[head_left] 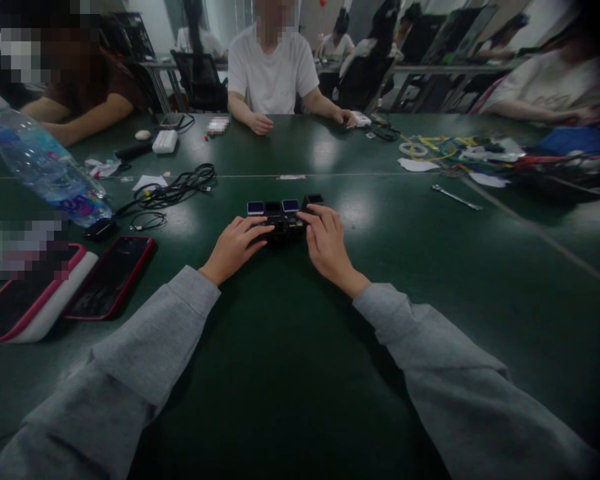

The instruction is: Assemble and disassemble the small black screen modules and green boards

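Note:
A row of small black electronic parts lies on the green table before me. Two dark square screens with pale edges stand out, a left screen (255, 208) and a right screen (291, 206), with a black box (314, 199) at the right end. In front of the screens is a black module (280, 227), its details too small to make out. My left hand (236, 245) has its fingers stretched over the module's left side, thumb apart. My right hand (327, 244) lies at its right side, fingers extended, with fingertips touching the parts.
On my left are a red-edged phone (113, 280), a pink-framed phone (30, 293), a tilted plastic bottle (45, 160) and black cables (180, 187). A wrench (457, 197) and tangled wires (445, 148) lie right. A person in a white shirt (273, 73) sits opposite.

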Tool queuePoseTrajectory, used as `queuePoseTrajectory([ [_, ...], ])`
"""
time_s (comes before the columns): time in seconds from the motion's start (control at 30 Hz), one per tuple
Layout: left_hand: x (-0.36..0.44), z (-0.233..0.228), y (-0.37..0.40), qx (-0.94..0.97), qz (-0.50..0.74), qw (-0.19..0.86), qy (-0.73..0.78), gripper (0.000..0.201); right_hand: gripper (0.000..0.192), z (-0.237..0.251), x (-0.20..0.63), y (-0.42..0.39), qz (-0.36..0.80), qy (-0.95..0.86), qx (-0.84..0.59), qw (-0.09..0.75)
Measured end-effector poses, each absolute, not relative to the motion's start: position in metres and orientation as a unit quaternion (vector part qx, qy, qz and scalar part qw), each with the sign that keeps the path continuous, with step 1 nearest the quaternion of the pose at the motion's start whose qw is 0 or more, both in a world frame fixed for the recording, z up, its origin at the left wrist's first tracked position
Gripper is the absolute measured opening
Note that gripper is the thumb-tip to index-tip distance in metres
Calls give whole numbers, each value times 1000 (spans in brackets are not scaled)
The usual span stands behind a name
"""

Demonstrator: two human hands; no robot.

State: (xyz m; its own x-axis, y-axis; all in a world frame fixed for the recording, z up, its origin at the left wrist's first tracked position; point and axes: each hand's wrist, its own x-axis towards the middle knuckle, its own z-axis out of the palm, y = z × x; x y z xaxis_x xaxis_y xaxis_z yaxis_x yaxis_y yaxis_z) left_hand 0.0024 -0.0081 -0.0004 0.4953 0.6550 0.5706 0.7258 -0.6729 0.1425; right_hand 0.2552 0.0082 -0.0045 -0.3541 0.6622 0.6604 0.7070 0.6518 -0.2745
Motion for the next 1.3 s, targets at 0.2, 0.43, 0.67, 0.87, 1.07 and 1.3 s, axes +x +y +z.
queuePoseTrajectory([
  [0.2,1,-1,-8,-863,-300,57,-403,41,41,-15,262,23,20,-764,-496,412],
  [0.43,2,0,-8,-862,-291,56,-411,42,40,-14,264,23,52,-770,-483,414],
  [0.67,1,-2,-7,-862,-304,55,-402,40,37,-10,262,17,75,-786,-430,437],
  [0.87,2,-2,-7,-862,-304,57,-401,39,36,-8,260,15,91,-772,-433,457],
  [1.07,2,-1,-7,-863,-303,57,-401,39,34,-9,260,14,65,-780,-432,448],
  [1.3,2,0,-8,-862,-306,55,-401,39,32,-6,259,12,50,-782,-428,449],
])
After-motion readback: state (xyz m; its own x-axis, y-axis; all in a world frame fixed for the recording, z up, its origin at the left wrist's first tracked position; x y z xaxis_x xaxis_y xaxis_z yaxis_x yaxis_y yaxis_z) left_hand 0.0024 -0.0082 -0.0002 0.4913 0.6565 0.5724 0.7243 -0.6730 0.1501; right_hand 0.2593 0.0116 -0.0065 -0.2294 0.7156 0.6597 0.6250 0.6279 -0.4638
